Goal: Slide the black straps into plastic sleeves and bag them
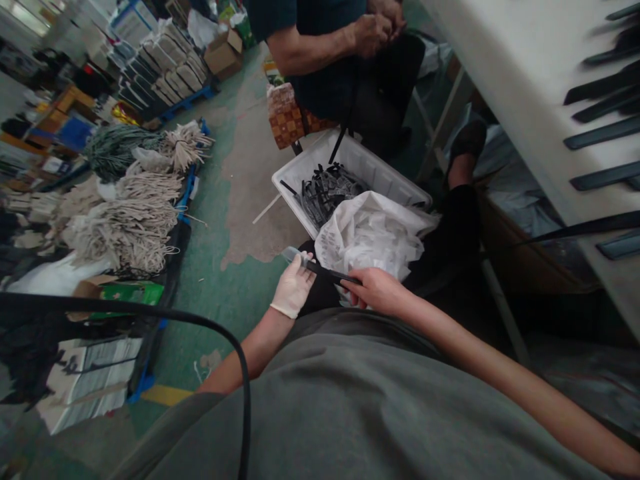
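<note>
My left hand (294,287), in a pale thin glove, is closed around a small clear plastic sleeve (290,253) whose end sticks out past the fingers. A flat black strip (327,271) runs from that sleeve across to my right hand (375,288), which is bare and grips its other end. Part of the strip seems to lie inside the sleeve, though the fingers hide some of it. Just beyond my hands, a white bag (373,233) full of clear plastic pieces rests against a white bin (300,200) holding many black strips (330,190).
A white table (530,87) on the right carries several black strips (605,133). Across the bin sits another person (320,53), hands together. Bundled cords (135,220) and stacked goods on blue pallets line the left. A black cable (220,327) crosses the near left.
</note>
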`<state>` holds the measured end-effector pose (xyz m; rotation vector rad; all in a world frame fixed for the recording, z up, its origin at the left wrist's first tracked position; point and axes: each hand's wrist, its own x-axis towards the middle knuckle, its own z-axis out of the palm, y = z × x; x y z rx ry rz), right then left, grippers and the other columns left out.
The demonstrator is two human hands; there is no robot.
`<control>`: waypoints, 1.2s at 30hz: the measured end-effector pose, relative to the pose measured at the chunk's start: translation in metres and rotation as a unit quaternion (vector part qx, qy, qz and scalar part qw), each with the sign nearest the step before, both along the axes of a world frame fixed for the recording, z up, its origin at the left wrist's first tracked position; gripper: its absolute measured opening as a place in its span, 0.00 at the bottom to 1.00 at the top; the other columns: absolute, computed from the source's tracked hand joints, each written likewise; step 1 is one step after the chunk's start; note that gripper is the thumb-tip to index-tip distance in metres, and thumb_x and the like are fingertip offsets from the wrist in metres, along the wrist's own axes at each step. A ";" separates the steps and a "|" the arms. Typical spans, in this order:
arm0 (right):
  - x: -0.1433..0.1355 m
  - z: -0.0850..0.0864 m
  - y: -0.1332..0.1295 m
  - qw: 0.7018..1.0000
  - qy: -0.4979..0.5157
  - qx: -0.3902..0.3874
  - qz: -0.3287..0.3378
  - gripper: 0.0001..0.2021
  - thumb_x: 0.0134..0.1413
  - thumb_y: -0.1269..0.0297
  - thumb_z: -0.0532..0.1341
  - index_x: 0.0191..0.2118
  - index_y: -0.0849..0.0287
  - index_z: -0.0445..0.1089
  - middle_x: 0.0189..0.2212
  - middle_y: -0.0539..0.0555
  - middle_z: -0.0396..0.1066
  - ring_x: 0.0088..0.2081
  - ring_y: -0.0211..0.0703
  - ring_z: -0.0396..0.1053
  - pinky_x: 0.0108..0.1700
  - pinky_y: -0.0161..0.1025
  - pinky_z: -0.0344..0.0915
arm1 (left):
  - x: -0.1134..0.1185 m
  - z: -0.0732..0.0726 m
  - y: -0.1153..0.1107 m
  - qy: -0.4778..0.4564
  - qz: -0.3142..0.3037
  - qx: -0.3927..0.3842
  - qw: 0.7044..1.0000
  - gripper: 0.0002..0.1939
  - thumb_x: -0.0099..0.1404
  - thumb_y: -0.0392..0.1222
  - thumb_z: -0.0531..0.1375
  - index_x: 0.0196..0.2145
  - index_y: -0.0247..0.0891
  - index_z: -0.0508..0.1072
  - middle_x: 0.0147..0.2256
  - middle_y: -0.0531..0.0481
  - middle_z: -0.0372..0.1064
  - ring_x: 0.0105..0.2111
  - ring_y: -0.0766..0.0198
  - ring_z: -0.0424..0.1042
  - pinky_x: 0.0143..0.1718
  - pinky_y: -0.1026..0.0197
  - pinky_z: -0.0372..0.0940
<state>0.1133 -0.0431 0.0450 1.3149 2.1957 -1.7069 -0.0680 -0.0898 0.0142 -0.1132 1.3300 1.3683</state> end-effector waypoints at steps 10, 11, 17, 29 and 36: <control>0.002 -0.004 0.007 0.990 0.114 -0.023 -0.075 0.18 0.66 0.55 0.51 0.45 0.60 0.73 0.28 0.52 0.76 0.21 0.35 0.69 0.25 0.31 0.62 | 0.024 -0.003 -0.003 -0.057 -0.091 0.010 0.994 0.08 0.66 0.42 0.60 0.36 0.35 0.76 0.36 0.46 0.76 0.38 0.64 0.75 0.44 0.63 0.68; 0.010 -0.001 0.005 0.982 0.160 -0.048 -0.091 0.18 0.66 0.55 0.50 0.49 0.59 0.71 0.32 0.52 0.77 0.22 0.35 0.70 0.26 0.31 0.64 | 0.018 -0.001 0.000 -0.059 -0.083 0.005 0.995 0.08 0.67 0.42 0.60 0.36 0.36 0.76 0.36 0.46 0.76 0.38 0.64 0.75 0.44 0.63 0.68; 0.047 0.011 -0.012 0.947 0.304 -0.087 -0.056 0.18 0.61 0.64 0.53 0.54 0.58 0.71 0.43 0.54 0.76 0.23 0.32 0.69 0.38 0.38 0.70 | -0.003 -0.001 0.006 -0.081 -0.081 0.003 0.993 0.08 0.67 0.43 0.60 0.36 0.38 0.76 0.37 0.47 0.77 0.38 0.62 0.76 0.43 0.59 0.70; 0.016 -0.008 -0.003 0.957 0.151 0.238 -0.069 0.14 0.58 0.70 0.58 0.47 0.53 0.76 0.52 0.54 0.72 0.46 0.44 0.72 0.47 0.38 0.65 | 0.032 0.011 -0.018 -0.193 -0.225 0.034 0.954 0.10 0.66 0.44 0.59 0.38 0.37 0.77 0.37 0.43 0.76 0.41 0.57 0.75 0.47 0.55 0.67; 0.046 0.009 0.000 0.962 0.193 0.113 -0.159 0.15 0.60 0.55 0.55 0.31 0.60 0.73 0.24 0.52 0.70 0.27 0.41 0.68 0.34 0.36 0.65 | -0.001 -0.014 0.001 -0.199 -0.181 -0.026 0.963 0.24 0.68 0.57 0.53 0.45 0.33 0.74 0.39 0.37 0.76 0.41 0.52 0.77 0.44 0.52 0.69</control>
